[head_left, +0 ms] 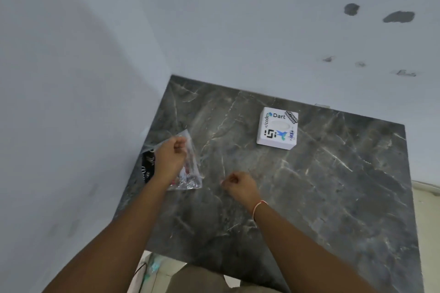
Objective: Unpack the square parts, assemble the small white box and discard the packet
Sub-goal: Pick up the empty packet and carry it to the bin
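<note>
A clear plastic packet [190,171] with small coloured bits inside lies at the left edge of the dark marble table [309,197]. My left hand [170,154] is over it, fingers closed on the packet's upper part. A black printed piece [148,166] shows under my left wrist. My right hand [239,184] hovers as a loose fist just right of the packet, holding nothing that I can see. A small white box [277,128] covered in stickers, one reading "Dart", sits assembled toward the table's back.
The table stands in a corner between pale walls [71,78]; its left edge meets the wall. Floor and some small clutter [152,266] show below the table's front edge.
</note>
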